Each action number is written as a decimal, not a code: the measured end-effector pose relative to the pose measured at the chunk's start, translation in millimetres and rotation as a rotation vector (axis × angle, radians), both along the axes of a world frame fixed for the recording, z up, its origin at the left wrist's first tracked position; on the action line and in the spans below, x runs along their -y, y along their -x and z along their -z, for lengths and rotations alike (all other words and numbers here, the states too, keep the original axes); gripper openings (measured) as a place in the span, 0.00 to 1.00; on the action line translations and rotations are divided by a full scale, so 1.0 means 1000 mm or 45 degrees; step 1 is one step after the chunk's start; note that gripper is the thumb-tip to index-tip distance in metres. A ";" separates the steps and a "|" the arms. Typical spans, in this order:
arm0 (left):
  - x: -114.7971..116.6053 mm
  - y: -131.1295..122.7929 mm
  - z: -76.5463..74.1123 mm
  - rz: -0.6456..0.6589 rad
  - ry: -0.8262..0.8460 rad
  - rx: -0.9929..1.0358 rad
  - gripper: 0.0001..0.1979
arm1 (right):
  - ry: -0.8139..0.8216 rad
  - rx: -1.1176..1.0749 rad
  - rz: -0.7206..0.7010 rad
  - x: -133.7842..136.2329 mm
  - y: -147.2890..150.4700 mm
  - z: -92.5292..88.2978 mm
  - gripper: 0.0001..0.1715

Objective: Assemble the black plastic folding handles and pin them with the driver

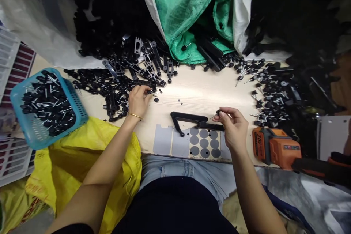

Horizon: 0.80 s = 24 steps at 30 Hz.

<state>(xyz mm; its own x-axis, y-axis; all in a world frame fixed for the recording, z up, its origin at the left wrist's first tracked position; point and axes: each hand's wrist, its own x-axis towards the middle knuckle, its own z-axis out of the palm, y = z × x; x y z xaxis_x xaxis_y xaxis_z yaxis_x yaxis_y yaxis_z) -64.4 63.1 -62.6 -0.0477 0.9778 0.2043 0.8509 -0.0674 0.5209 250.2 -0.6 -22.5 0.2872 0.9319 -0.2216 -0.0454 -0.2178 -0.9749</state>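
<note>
My left hand (138, 101) is at the right edge of a heap of black plastic parts (117, 76). Its fingers are bent together at a small dark piece, too small to make out. A loose black-knobbed screw (156, 99) lies just beside those fingertips. My right hand (233, 124) pinches a thumb screw (218, 112) with a black head, its thin metal shank pointing left. Between the hands, a black folding arm (189, 117) with a ball-ended leg lies on the wooden table (203, 87). Part of it reaches toward my right wrist.
A blue basket (82, 111) full of black-headed screws stands at left. More screws (274, 106) spread at right, behind an orange power tool (285, 151). Grey pads and round stickers (203, 143) lie at the front edge. A green sack (186, 14) hangs at the back.
</note>
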 end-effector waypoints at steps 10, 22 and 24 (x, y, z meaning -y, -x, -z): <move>0.051 -0.052 -0.028 -0.061 0.137 1.087 0.12 | -0.402 0.728 -0.240 0.015 0.011 0.012 0.05; 0.058 -0.071 -0.015 0.016 0.137 0.866 0.09 | -0.588 1.262 -0.519 0.018 0.008 0.004 0.07; 0.062 -0.072 -0.017 0.175 -0.038 0.606 0.07 | -0.577 1.341 -0.545 0.020 0.010 0.005 0.08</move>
